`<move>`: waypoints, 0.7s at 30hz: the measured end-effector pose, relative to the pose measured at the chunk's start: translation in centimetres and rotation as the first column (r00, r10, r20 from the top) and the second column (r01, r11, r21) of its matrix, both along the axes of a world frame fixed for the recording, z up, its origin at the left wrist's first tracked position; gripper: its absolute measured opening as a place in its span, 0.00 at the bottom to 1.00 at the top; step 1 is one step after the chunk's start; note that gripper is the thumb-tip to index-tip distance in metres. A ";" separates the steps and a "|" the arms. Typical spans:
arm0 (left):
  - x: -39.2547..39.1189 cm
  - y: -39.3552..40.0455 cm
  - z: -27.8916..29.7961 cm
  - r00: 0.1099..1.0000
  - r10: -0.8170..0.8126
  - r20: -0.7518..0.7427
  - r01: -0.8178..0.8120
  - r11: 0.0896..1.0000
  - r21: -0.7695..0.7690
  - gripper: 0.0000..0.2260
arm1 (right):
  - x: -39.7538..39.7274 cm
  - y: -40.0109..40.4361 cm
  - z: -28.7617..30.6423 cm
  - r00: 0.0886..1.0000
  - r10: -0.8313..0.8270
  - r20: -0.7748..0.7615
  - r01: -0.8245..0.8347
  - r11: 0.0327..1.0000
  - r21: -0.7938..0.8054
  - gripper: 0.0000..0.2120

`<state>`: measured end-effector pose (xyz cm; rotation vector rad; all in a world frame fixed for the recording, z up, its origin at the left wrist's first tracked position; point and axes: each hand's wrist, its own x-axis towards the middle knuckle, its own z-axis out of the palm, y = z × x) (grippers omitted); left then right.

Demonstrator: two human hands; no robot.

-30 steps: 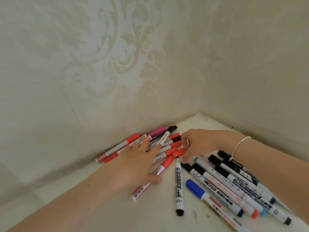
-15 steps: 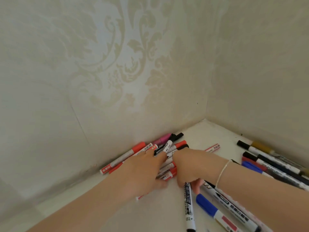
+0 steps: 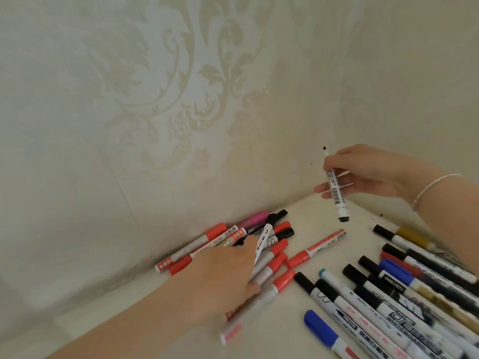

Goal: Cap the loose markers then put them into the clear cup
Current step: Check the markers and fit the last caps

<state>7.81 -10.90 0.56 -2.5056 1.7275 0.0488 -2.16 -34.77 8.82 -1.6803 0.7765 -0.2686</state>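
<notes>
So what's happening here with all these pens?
A person is sorting markers on a white surface in a wall corner. Their right hand holds an uncapped black marker up in the air, bare tip pointing up. Their left hand rests on a heap of mostly red-capped markers by the wall. More markers, with black, blue and other caps, lie in a row on the right. No cup is in view.

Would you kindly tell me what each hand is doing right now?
Left hand: open, fingers resting on the pile of red markers.
Right hand: holding an uncapped black marker in the air.
</notes>
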 end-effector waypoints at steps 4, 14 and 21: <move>-1.7 0.9 -0.2 0.995 0.053 -0.086 -0.042 0.992 0.120 0.28 | 1.4 -0.2 -3.0 0.993 -0.109 0.052 0.109 0.994 0.005 0.05; -4.0 -0.7 -1.2 0.990 0.025 -0.139 -0.024 1.000 0.011 0.23 | 3.4 1.6 -6.0 0.999 0.019 0.030 -0.015 0.990 -0.137 0.10; -0.7 -1.1 -1.0 0.993 -0.026 0.112 0.053 0.967 -0.249 0.16 | 3.3 2.3 -6.1 0.986 0.151 0.065 -0.133 0.965 -0.224 0.10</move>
